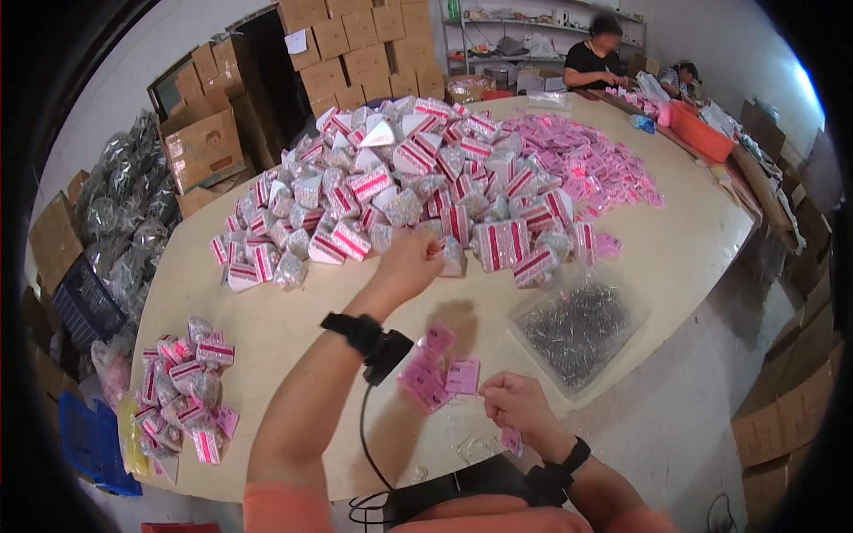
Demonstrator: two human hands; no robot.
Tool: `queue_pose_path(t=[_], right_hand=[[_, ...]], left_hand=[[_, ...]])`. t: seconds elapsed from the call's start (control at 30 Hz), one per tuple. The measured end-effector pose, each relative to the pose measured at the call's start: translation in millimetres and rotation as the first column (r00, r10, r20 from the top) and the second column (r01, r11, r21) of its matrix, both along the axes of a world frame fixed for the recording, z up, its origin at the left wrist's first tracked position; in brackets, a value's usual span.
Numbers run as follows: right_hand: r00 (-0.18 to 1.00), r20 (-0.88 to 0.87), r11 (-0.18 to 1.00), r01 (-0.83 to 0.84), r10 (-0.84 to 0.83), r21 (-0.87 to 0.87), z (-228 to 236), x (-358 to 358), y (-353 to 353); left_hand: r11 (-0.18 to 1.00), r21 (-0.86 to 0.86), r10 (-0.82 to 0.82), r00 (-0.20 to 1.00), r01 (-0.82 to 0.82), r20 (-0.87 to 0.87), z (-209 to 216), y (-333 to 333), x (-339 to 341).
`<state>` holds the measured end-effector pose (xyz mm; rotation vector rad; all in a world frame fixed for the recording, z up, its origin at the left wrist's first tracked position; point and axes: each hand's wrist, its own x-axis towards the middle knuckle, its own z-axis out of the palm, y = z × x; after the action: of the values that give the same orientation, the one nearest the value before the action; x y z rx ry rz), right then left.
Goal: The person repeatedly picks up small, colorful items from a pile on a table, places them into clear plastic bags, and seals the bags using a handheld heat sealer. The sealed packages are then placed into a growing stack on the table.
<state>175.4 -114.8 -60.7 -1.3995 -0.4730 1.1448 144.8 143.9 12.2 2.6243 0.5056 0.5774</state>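
1. Clear plastic bags [124,200] slump beside the table [240,333], well to the left of both my hands, with stacked cardboard boxes [360,49] beyond my left hand

2. Nearer me, left of my left forearm, sits a small heap of striped packets [203,386], apart from the main pile [369,185] that spreads just past my left fingers

3. With my left hand [410,266] I reach to the near edge of that pile, fingers bent inward; I cannot tell whether they pinch anything, but a wedge-shaped packet [453,258] sits right at their tips, on the right side

4. Between my hands lie loose pink cards [425,380], and at their right edge one pink card [463,376], nearly square with no clear long axis, just left of my right fingertips: my right hand is the nearer to it, while my left is nearer the wedge, ahead of the card

5. My right hand [520,404] is curled, thumb and forefinger pressed together; another card [512,441] shows under the lower fingers, which seem to hold it

6. Ahead and right of that hand rests a bag of metal pins [573,333], with a heap of pink cards [622,178] farther off
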Motion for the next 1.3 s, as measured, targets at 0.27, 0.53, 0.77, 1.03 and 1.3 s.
queue_pose_path(t=[0.27,0.53,0.77,1.03,1.3], right_hand=[[0.945,-0.291,0.968,-0.078,0.147,0.237,-34.8,24.6,-12.6],[0.930,-0.329,0.970,-0.093,0.165,0.224,-27.8,26.7,-14.3],[0.936,-0.310,0.963,-0.085,0.165,0.256,-27.2,24.2,-14.3],[0.930,-0.316,0.951,-0.090,0.187,0.297,-33.7,27.6,-15.0],[0.939,-0.282,0.937,-0.094,0.196,0.337,-42.8,28.8,-11.1]], left_hand=[[0.952,0.293,0.123,0.987,-0.087,-0.105,-82.9,26.7,57.0],[0.763,0.643,0.020,0.997,-0.065,0.077,-78.3,8.6,11.1],[0.995,0.028,0.100,0.990,-0.098,-0.097,-61.0,42.4,-5.2],[0.867,-0.490,-0.080,0.996,0.086,0.033,-88.3,43.0,-27.4],[0.924,-0.368,-0.005,0.960,-0.103,-0.281,-54.2,1.5,-58.8]])
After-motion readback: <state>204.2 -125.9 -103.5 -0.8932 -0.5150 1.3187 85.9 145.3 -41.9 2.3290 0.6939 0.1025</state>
